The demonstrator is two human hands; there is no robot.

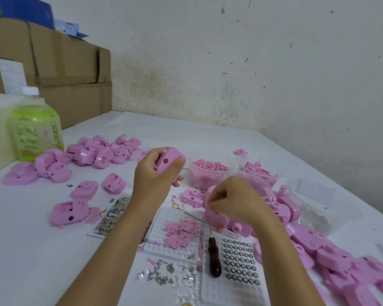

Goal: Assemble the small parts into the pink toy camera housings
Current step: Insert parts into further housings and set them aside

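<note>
– Two hands are up over the table (31, 250); what does each one have?
– The left hand (157, 173), in the middle of the frame, grips a pink housing (169, 161) lifted off the table, fingers wrapped round it, its round hole facing the camera.
– And the right hand (237, 199)?
– Lower and to the right, its fingers curl down at the top edge of a second housing (212, 214) standing on the table. Whether they pinch that shell or some small part, I cannot tell.
– Where are the small parts?
– A clear tub of pink bits (209, 171) sits just behind the hands. Below them, a white tray (164, 217) carries flat pink pieces, and another tray (230, 290) holds rows of metal rings (239, 259), with a dark-handled tool (213, 257) lying between the two.
– More housings?
– One heap (93, 153) at the middle left beside a green bottle (35, 129), another heap (341, 268) at the lower right.
</note>
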